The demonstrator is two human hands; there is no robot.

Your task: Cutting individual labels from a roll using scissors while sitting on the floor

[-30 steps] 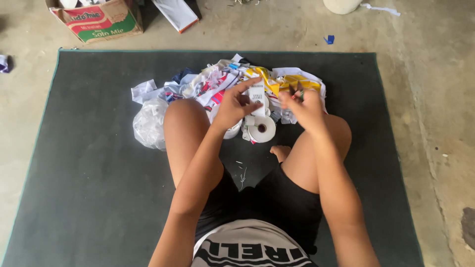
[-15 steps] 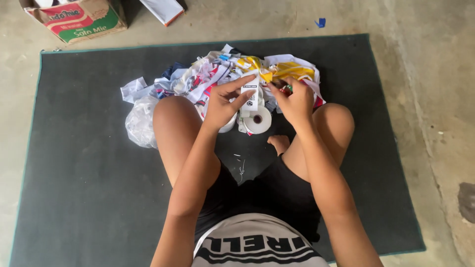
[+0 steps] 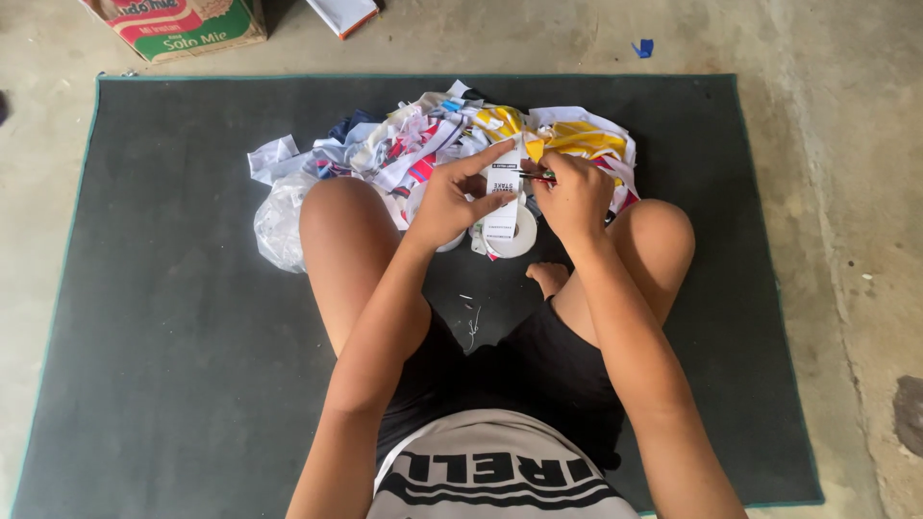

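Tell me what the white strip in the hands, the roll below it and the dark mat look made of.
Strip: thin woven or paper label tape, matte white with dark print; it bends limply between the left hand and right hand.
Roll: the same tape wound in a coil, by its look.
Mat: dark grey low-pile carpet or felt, dull, with a stitched edge.

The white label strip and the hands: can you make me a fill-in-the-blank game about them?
1. The left hand holds up a white ____ strip that comes off a roll.
2. The right hand holds small ____ against the strip.
3. The person sits on a dark ____.
4. The pile of scraps lies ____ the knees.

Missing words: label; scissors; mat; beyond
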